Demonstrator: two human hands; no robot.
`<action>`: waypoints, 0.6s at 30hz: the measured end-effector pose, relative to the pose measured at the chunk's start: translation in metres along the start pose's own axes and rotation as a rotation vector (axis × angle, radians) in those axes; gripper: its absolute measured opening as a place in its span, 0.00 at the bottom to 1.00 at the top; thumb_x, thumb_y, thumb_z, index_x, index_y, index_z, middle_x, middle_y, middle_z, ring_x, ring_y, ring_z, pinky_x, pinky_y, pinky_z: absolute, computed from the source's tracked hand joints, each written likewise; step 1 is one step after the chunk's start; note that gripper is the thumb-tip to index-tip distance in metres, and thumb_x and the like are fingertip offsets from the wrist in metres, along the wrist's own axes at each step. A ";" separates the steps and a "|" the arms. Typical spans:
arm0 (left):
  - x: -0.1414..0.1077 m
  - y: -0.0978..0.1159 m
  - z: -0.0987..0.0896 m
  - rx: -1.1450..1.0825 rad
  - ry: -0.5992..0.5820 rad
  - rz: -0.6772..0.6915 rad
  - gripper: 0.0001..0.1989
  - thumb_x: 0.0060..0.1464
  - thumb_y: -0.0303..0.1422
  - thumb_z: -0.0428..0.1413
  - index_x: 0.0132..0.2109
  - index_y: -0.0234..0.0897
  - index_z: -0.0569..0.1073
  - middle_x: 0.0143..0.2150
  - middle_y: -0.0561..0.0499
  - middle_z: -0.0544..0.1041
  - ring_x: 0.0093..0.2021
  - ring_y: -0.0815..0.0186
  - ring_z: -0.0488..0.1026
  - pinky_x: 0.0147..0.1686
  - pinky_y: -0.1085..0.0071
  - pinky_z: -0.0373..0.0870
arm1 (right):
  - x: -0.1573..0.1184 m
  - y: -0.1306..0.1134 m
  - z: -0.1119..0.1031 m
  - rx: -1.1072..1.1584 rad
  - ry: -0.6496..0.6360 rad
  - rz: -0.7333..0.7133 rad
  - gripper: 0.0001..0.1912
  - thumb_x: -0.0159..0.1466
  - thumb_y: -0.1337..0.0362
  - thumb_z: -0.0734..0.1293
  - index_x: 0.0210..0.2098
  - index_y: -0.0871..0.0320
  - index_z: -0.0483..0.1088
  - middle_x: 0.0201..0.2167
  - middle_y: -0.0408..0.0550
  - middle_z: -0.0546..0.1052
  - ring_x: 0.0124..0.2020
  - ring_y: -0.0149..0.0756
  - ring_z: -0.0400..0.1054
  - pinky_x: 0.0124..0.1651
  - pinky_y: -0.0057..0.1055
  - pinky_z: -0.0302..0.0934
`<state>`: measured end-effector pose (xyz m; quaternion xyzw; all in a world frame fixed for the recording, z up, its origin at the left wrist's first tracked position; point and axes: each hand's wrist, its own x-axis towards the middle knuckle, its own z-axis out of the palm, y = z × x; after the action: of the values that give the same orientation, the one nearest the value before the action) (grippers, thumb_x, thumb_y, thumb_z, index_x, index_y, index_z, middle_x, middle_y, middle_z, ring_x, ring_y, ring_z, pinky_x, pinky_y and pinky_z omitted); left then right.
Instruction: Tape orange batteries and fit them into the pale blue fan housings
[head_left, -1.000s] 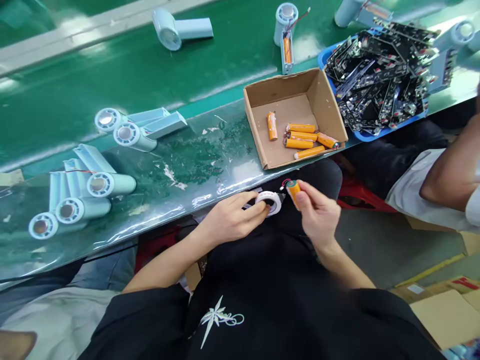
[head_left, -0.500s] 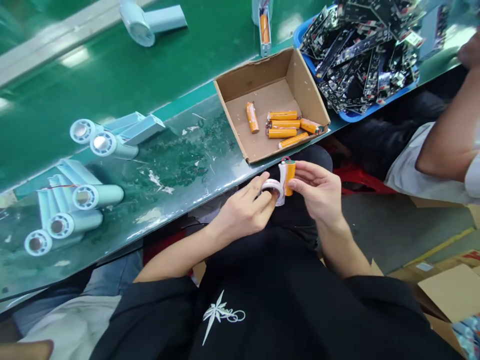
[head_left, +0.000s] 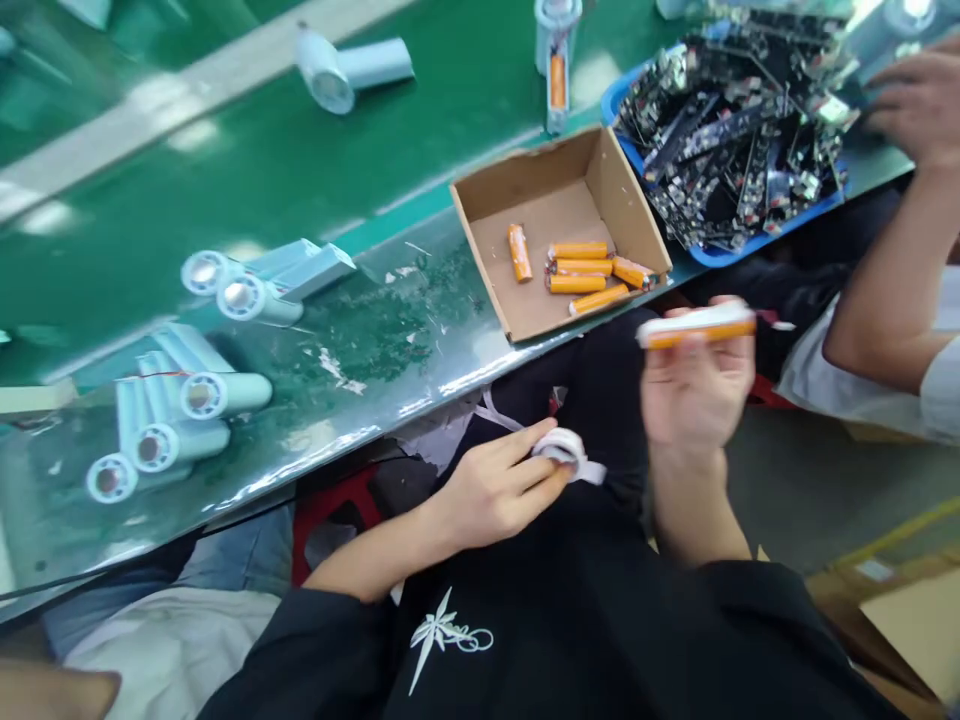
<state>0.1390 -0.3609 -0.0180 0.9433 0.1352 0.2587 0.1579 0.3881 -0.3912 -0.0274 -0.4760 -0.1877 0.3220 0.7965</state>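
Evidently, one battery (head_left: 716,333) already carried a white strip (head_left: 684,321), which ran along its upper side while orange showed below. The right hand (head_left: 694,390) held it up off the tabletop (head_left: 390,330), the fingers closed around it, to the right of the cardboard box (head_left: 551,210). Lower down, the left hand (head_left: 502,485) gripped a tape roll (head_left: 574,444) between its fingers, with a short loose end (head_left: 594,472) sticking out. Six more orange batteries (head_left: 519,253) lay inside the box; white showed on some, but blur hid whether every one was taped. Beyond the box, one pale blue casing (head_left: 556,22) had a battery inside, whereas, as far as could be seen, no battery showed in the other casings (head_left: 236,392) over to the left
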 end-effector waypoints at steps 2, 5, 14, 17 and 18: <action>-0.030 -0.020 -0.019 0.132 0.020 -0.195 0.14 0.65 0.21 0.57 0.54 0.37 0.78 0.44 0.48 0.84 0.67 0.53 0.73 0.62 0.58 0.78 | 0.019 -0.015 -0.009 0.043 -0.016 -0.053 0.22 0.54 0.64 0.83 0.45 0.45 0.77 0.41 0.38 0.76 0.48 0.33 0.76 0.48 0.29 0.77; -0.071 -0.062 -0.052 0.321 -0.006 -0.420 0.14 0.65 0.24 0.57 0.55 0.38 0.78 0.48 0.45 0.84 0.69 0.47 0.70 0.62 0.49 0.78 | 0.025 -0.022 -0.027 0.046 -0.149 0.096 0.27 0.51 0.71 0.82 0.43 0.42 0.73 0.40 0.36 0.75 0.46 0.34 0.77 0.44 0.30 0.78; 0.050 -0.211 -0.111 0.312 -0.017 -0.530 0.17 0.69 0.41 0.54 0.56 0.41 0.80 0.55 0.45 0.83 0.58 0.55 0.78 0.62 0.53 0.74 | 0.020 0.007 -0.071 -0.105 -0.216 0.238 0.28 0.53 0.75 0.81 0.32 0.54 0.57 0.37 0.39 0.78 0.42 0.42 0.83 0.45 0.34 0.80; 0.141 -0.324 -0.118 0.434 -0.013 -0.699 0.24 0.68 0.42 0.52 0.65 0.35 0.74 0.69 0.40 0.73 0.70 0.50 0.66 0.71 0.50 0.59 | 0.024 0.007 -0.073 -0.224 -0.211 0.170 0.26 0.52 0.74 0.82 0.36 0.52 0.62 0.37 0.39 0.79 0.41 0.47 0.83 0.43 0.37 0.81; 0.164 -0.359 -0.118 0.457 -0.008 -0.778 0.27 0.69 0.42 0.51 0.68 0.33 0.70 0.72 0.39 0.69 0.72 0.51 0.62 0.73 0.50 0.56 | 0.024 0.004 -0.074 -0.278 -0.209 0.154 0.27 0.51 0.74 0.82 0.39 0.50 0.66 0.38 0.39 0.79 0.40 0.49 0.84 0.39 0.37 0.82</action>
<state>0.1500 0.0492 0.0195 0.8339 0.5330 0.1399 0.0318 0.4486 -0.4207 -0.0661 -0.5583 -0.2754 0.4006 0.6722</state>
